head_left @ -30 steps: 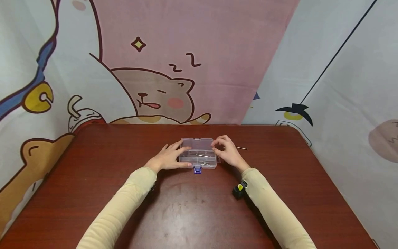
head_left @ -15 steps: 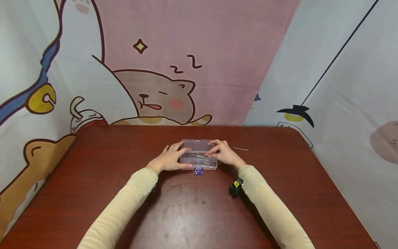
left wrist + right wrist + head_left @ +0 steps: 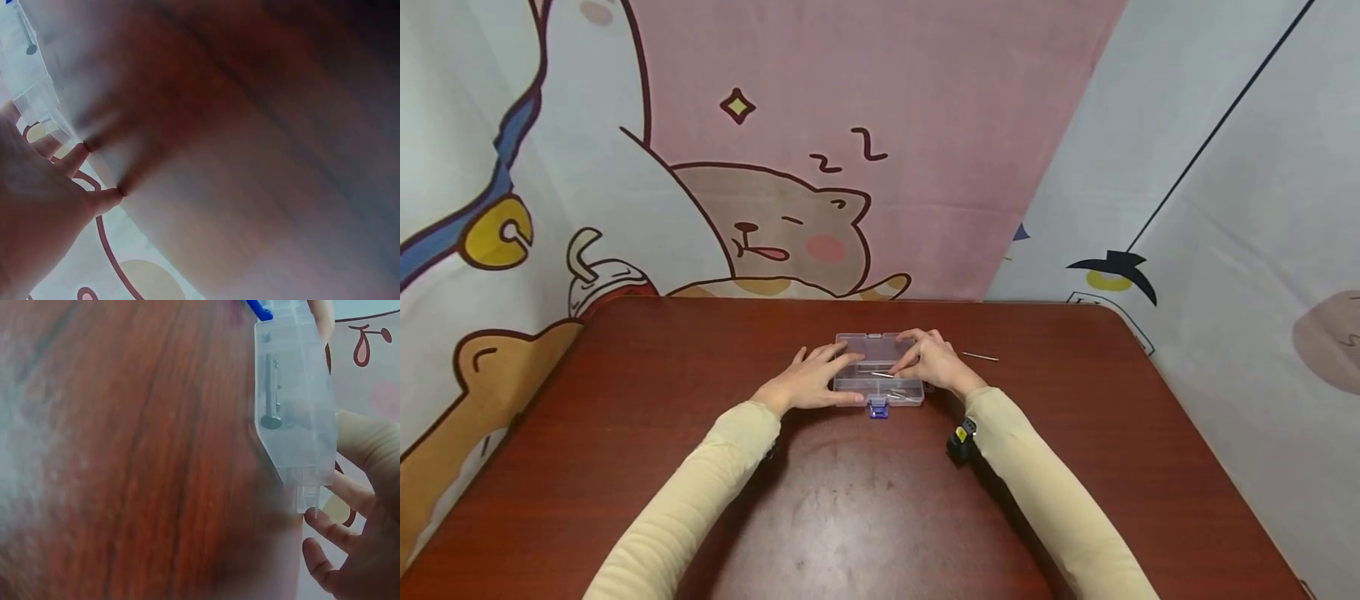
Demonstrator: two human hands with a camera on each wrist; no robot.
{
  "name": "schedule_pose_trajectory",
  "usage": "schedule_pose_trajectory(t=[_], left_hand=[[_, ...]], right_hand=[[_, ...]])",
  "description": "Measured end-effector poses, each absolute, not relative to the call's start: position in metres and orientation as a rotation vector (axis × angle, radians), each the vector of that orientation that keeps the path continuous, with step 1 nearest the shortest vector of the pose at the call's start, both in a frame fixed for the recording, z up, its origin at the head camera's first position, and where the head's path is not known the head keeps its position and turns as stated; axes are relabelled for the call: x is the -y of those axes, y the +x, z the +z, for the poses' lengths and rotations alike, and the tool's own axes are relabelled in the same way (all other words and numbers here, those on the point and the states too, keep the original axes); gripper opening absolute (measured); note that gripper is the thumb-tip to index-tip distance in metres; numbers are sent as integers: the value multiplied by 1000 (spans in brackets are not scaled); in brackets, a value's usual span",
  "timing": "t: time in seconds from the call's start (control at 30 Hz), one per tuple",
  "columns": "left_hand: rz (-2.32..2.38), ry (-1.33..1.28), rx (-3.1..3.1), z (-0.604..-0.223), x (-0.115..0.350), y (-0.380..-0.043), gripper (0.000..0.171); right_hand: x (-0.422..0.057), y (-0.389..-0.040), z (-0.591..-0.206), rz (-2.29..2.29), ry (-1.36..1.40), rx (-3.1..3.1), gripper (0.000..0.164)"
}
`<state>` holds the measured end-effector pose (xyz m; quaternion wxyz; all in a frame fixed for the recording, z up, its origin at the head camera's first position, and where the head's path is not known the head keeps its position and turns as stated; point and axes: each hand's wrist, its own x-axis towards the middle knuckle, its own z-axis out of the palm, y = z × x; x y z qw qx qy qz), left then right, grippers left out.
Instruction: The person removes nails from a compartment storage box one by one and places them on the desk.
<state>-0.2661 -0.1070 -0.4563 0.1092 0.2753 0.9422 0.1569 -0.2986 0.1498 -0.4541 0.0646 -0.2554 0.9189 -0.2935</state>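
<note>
A clear plastic compartment box (image 3: 904, 403) stands on the table with its lid (image 3: 874, 347) raised at the back and a blue latch (image 3: 878, 409) at the front. My left hand (image 3: 808, 379) rests on its left end, fingers spread, thumb by the front wall. Over the rear compartment, my right hand (image 3: 936, 362) pinches the right end of a nail (image 3: 882, 374) between thumb and index finger; the fingertips partly cover it. Several smaller nails (image 3: 895, 394) lie in the front compartment. Through the box wall (image 3: 303, 444), the right wrist view shows a thick nail (image 3: 271, 394).
Another nail (image 3: 981, 357) lies on the brown table (image 3: 850, 517), right of the box. Behind the table hangs a cloth (image 3: 940, 150) printed with cartoon animals. A small black device (image 3: 959, 444) is worn at my right wrist.
My right hand has moved left from the box's right edge into the rear compartment, uncovering the nail on the table. My left hand has stayed at the box's left end.
</note>
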Motion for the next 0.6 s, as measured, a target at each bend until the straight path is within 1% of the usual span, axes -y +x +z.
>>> schedule_pose_trajectory(t=[0.23, 0.43, 0.6], left_hand=[[468, 825, -2777, -458, 108, -267, 80], [468, 825, -2779, -457, 108, -267, 80], [470, 831, -2779, -456, 107, -266, 80]], right_hand=[[-147, -301, -449, -707, -886, -2851, 5], [-152, -306, -457, -948, -924, -2695, 6], [-157, -308, -464, -1113, -958, -2563, 4]])
